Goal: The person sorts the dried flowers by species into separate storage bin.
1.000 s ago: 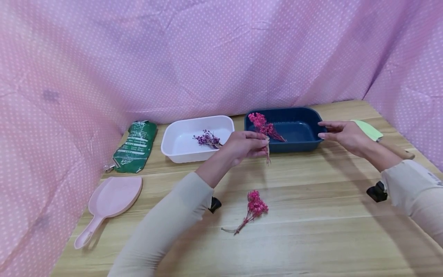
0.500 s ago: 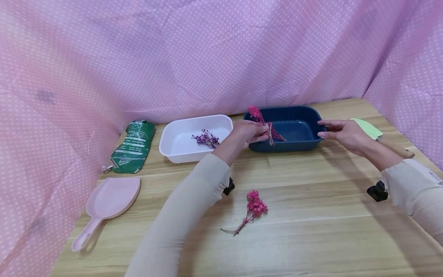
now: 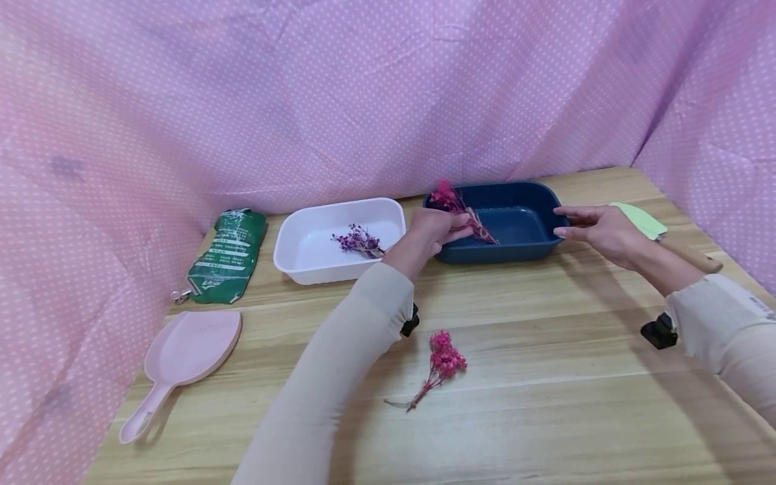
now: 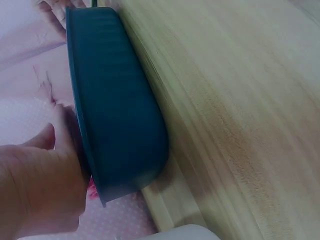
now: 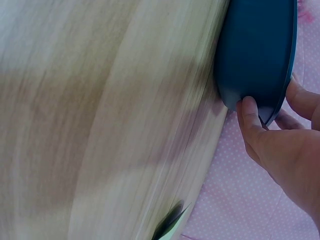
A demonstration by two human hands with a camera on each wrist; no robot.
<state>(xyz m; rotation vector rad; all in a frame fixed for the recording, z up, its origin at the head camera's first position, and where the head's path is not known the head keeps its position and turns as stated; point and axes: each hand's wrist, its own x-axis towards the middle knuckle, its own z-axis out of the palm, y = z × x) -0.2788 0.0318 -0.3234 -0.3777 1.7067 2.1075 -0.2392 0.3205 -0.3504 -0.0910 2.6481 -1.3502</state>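
My left hand (image 3: 432, 230) reaches over the near left rim of a dark blue basin (image 3: 515, 253), pinching a bunch of pink dried flowers (image 3: 445, 191) low inside it. Stems of another pink bunch (image 3: 487, 236) lie in the basin below, partly covered. In the left wrist view, the basin wall (image 4: 117, 105) hides most of the left fingertips. My right hand (image 3: 606, 232) grips the basin's right end, with fingers on both sides of the rim in the right wrist view. A third pink bunch (image 3: 445, 360) lies on the table, nearer the front.
A white basin (image 3: 327, 273) holding purple dried flowers (image 3: 359, 241) stands left of the blue one. Farther left lie a green packet (image 3: 229, 259) and a pink dustpan (image 3: 192, 345). Behind the right hand is a light green brush-like tool (image 3: 639, 219).
My left hand has moved slightly up and lowered the pink bunch into the blue basin, its stems now inside the rim. My right hand keeps its hold on the basin's end.
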